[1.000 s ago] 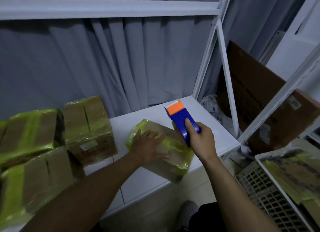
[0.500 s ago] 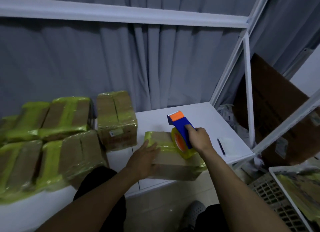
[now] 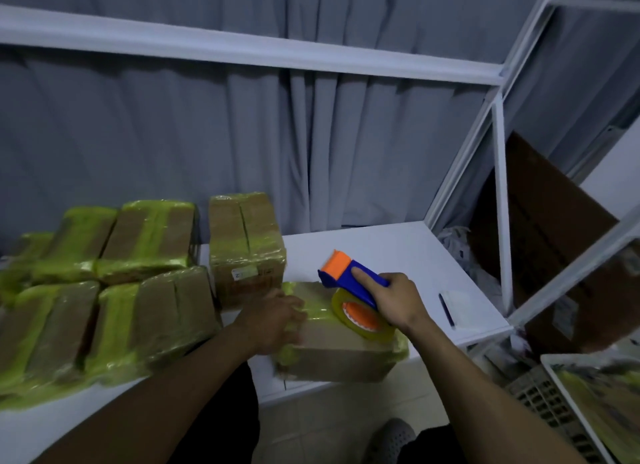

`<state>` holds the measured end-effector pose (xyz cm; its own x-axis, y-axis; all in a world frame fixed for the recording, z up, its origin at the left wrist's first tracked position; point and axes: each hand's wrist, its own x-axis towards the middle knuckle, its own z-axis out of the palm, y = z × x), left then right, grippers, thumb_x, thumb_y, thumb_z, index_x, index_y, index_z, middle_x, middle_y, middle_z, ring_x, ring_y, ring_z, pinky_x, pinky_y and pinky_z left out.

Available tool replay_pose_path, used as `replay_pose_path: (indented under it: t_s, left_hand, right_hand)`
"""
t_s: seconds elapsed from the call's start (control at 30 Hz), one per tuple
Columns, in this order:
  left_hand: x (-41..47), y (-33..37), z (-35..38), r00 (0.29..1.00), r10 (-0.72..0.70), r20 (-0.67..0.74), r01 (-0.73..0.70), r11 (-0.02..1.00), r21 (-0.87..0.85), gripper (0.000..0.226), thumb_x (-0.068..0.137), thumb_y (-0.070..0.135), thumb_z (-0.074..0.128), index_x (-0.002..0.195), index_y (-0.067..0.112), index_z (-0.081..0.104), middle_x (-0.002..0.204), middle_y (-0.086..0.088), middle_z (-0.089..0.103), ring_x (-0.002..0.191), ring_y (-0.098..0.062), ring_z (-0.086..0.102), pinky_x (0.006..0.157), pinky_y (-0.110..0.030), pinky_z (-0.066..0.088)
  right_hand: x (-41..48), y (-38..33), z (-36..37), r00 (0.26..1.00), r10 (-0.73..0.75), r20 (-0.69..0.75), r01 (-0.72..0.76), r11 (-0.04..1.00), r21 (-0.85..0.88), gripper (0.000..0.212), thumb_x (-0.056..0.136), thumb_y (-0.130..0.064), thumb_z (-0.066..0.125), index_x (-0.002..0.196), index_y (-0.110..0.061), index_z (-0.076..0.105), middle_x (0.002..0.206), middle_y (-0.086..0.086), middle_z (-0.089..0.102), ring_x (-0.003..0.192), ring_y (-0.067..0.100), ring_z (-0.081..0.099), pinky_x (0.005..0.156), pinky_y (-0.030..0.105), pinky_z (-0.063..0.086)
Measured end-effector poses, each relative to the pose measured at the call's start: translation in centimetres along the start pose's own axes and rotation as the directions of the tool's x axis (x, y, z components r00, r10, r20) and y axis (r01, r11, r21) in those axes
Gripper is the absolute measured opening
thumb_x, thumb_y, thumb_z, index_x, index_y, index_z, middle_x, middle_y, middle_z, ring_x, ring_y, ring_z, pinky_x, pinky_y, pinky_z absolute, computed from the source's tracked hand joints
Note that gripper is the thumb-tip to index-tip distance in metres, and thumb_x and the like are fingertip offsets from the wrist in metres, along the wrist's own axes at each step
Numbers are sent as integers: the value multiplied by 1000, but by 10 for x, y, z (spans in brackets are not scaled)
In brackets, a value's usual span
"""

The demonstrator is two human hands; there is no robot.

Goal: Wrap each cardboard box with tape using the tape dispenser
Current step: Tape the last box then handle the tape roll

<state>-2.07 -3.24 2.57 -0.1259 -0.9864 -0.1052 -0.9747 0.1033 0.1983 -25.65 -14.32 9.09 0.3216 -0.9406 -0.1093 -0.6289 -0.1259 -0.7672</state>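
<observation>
You are gripping the blue and orange dispenser [image 3: 349, 278] in your right hand [image 3: 394, 300], fingers curled round its handle and the forefinger lying straight along the top. Its yellowish tape roll [image 3: 360, 319] is resting on top of the box [image 3: 332, 352], which is lying just right of the frame's centre, at the near edge of the white bench [image 3: 398, 252]. Green tape is already covering the box's far and left edges.

Your left hand [image 3: 273, 319] is pressing down on the left end of that box, fingers laid out flat and holding nothing (they are blurred, so the exact finger positions are unclear).

At centre left, wrapped boxes [image 3: 104, 290] are lying in two rows, banded in green. One more taped box [image 3: 246, 245] is standing just behind your left hand, a white label on its near face.

A dark pen [image 3: 446, 309] is lying on the bench right of your right hand. A large brown carton [image 3: 554, 255] is leaning at the right of the frame, and a plastic crate [image 3: 540, 401] is sitting at lower right. A grey curtain [image 3: 242, 134] is hanging across the back.
</observation>
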Motion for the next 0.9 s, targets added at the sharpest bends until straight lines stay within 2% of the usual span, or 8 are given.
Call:
replay_pose_path:
  t_s: [0.07,0.13,0.23,0.37,0.57,0.73,0.83,0.9]
  left_hand:
    - [2,-7,-8,999,-16,36,18,999,-51,50,87,56,62,132,35,61,147,18,44,128,-16,40,104,-34,42]
    - [2,-4,-14,991,-127,-45,102,923,-371,44,89,49,66,128,29,65,136,14,56,124,-11,50,100,-29,46]
    - [2,16,-34,890,-441,-113,137,496,-858,30,97,40,59,121,24,70,117,12,68,99,-5,63,81,-23,48]
    - [0,31,-61,882,-446,150,184,35,-982,32,95,50,58,105,24,74,98,5,76,80,-15,68,72,-31,48]
    - [-5,27,-59,882,-466,75,111,51,-992,16,96,28,64,98,16,74,77,10,72,73,-10,57,62,-25,44]
    - [-7,13,-57,818,-574,38,130,120,-984,13,92,26,70,84,18,77,81,4,75,84,-15,67,76,-31,52]
    - [-16,-13,-54,730,-679,78,123,19,-992,11,91,10,68,82,13,74,79,-4,73,82,-24,69,64,-29,58]
    - [-28,-43,-47,650,-754,93,154,10,-988,17,88,9,70,75,17,76,82,-7,74,85,-30,71,72,-44,62]
  right_hand:
    - [-1,-1,-4,1000,-29,7,29,1000,10,62,86,-71,63,72,-11,68,61,0,68,58,12,66,57,22,46]
    - [-2,-5,-6,998,-59,29,59,998,10,60,87,-69,63,74,-11,69,62,-1,69,57,9,66,57,20,46]
    - [-5,-9,-10,992,-103,68,101,994,35,57,84,-70,62,84,-14,73,71,-3,74,66,9,71,60,20,50]
    - [-10,-16,-12,978,-161,134,149,984,92,53,83,-68,59,89,-17,72,75,-8,75,72,9,73,62,18,51]
    - [-16,-22,-7,966,-211,149,191,972,134,47,84,-63,61,87,-17,70,72,-10,74,69,7,72,59,15,48]
    - [-6,-29,4,966,-204,162,208,978,-10,52,84,-69,60,83,-19,71,71,-8,74,69,7,72,61,19,51]
    - [4,-33,5,964,-214,161,240,956,-167,60,84,-76,58,74,-17,69,63,-5,69,61,8,67,59,20,48]
    - [11,-32,-1,969,-189,160,226,938,-264,64,82,-80,56,76,-17,70,66,-4,69,64,11,67,60,22,48]
